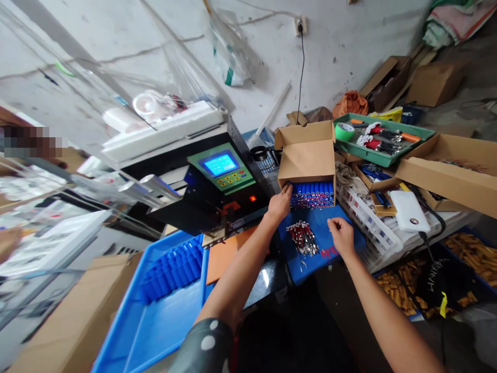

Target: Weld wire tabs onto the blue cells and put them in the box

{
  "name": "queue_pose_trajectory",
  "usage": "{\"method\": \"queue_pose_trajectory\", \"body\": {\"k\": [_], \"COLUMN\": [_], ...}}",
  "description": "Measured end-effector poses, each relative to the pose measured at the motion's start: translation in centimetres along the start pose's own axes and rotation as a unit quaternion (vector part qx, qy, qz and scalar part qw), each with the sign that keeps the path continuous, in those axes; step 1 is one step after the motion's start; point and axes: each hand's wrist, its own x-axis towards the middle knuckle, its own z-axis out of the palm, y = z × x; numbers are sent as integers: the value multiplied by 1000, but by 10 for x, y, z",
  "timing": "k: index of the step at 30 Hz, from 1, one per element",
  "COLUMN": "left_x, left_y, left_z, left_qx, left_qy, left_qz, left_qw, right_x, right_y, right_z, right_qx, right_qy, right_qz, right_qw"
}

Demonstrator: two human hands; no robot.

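My left hand (280,203) reaches to the left front corner of an open cardboard box (306,158). Its fingers are pressed together against the end of the rows of blue cylindrical cells (313,188) packed inside; what they grip is hidden. Over the right part of a blue work surface (330,215), my right hand (342,235) is closed with curled fingers, and anything in its pinch is too small to name. Between the hands lies a bundle of red and black wire leads (303,238) with white connectors. Small red pieces (329,252) lie near the right hand.
On the left stands a machine (221,165) with a lit display, above an orange pad (225,256). A blue tray (166,322) holds blue cylinders. To the right are a white basket (368,228), a green tray (411,135) with tools and leads, and a white power bank (409,211).
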Motion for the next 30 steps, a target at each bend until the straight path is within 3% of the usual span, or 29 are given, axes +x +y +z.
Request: {"method": "queue_pose_trajectory", "body": {"k": [2, 8, 15, 18, 21, 23, 27, 30], "left_x": [8, 17, 21, 11, -17, -48, -131, -198], "left_y": [0, 0, -5, -7, -13, -19, -37, -54], "left_z": [-7, -17, -17, -20, -29, -39, -57, -61], "left_qx": [48, 95, 51, 9, -54, -104, -193, -240], "left_qy": [-37, -47, -58, -49, -5, 16, 17, 67], "left_qz": [2, 19, 14, 37, 66, 78, 69, 31], "left_qw": [998, 994, 997, 998, 996, 991, 979, 968], "right_x": [0, 0, 0, 0, 0, 1, 3, 4], "right_y": [1, 0, -4, -4, -3, -2, 1, 3], "right_z": [0, 1, 0, 0, -1, 0, 1, 3], "right_qx": [0, 1, -22, -35, -48, -57, -78, -106], "right_qy": [-1, -5, 0, 1, -2, -4, 2, 1], "right_qz": [-2, -7, -18, -22, -29, -33, -38, -46], "right_qw": [1000, 1000, 1000, 999, 998, 998, 996, 993]}}
